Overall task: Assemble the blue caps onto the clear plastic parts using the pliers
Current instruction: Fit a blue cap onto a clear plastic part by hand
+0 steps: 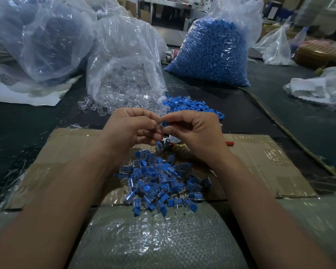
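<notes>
above the cardboard [260,162] the left hand [132,129] keeps a narrow fingertip grip on a clear part [159,130]. the right hand [192,133] pinches a blue cap [164,123] against it (fingers hide most of the joint). the pliers [168,142] lie on the cardboard under the hands, untouched. a pile [163,181] of capped parts sits nearer the person. loose caps [192,106] lie on the table [27,123] beyond.
</notes>
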Available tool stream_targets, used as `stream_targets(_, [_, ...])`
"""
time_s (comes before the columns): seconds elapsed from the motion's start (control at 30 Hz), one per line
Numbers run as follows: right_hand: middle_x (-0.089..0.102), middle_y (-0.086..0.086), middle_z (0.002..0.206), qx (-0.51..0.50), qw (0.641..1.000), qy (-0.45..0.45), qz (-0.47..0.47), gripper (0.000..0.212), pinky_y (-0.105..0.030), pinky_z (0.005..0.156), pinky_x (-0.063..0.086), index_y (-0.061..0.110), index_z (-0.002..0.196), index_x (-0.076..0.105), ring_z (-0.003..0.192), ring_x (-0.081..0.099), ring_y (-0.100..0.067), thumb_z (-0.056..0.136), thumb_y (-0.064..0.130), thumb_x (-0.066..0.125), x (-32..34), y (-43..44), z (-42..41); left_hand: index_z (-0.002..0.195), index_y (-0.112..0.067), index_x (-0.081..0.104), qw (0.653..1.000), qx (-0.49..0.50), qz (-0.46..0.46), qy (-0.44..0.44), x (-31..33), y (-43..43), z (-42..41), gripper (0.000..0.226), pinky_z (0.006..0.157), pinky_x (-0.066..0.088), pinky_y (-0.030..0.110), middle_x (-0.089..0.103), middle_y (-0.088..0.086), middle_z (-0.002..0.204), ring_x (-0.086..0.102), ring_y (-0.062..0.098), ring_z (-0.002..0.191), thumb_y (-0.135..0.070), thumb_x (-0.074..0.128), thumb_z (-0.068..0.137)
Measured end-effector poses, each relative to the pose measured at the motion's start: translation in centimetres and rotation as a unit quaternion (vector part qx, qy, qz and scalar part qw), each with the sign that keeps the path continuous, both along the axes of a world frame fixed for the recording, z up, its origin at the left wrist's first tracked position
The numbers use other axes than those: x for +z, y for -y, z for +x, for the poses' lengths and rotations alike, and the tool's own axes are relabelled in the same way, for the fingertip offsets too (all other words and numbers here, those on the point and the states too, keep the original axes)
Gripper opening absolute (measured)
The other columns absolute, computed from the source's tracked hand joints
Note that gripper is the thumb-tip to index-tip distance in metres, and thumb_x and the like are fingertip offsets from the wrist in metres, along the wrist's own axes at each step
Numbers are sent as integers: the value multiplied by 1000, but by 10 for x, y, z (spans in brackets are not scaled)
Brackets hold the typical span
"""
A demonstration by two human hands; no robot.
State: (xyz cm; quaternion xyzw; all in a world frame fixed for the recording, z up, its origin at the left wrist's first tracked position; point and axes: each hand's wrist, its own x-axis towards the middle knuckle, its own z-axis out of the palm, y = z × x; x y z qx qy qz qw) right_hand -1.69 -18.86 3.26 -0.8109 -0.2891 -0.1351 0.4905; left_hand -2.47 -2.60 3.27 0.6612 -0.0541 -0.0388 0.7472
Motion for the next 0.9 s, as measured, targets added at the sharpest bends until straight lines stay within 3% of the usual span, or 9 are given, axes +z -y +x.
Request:
stream_targets(0.3, [64,10,86,0,1000,3,-6,29,-14,76,51,10,101,67,82,63,-1,73,4,72,1,1,0,73,0,60,1000,-4,-8,-5,1,1,1,23,44,50,20,63,9,55,60,15,46,13,42,79])
stream_targets(0.57, [63,12,86,6,1000,27,-6,34,-14,75,52,17,102,63,82,63,0,73,4,72,1,-1,-2,71,-7,62,1000,0,24,16,-1,1,0,12,46,50,19,65,3,54,61,12,46,5,62,75])
stream_targets(0.8, [63,10,86,7,999,37,-23,30,-13,76,51,10,101,67,83,63,-1,72,5,73,0,-2,-3,70,-7,61,999,-2,45,29,0,1,-2,16,45,49,18,64,2,53,59,10,45,7,60,77])
stream_targets(0.9, [64,14,84,7,1000,-2,-18,27,-13,75,51,13,99,68,80,63,1,72,9,74,2,0,-2,70,-7,61,999,0,36,28,0,1,-2,15,46,49,18,64,2,53,59,9,46,6,60,78])
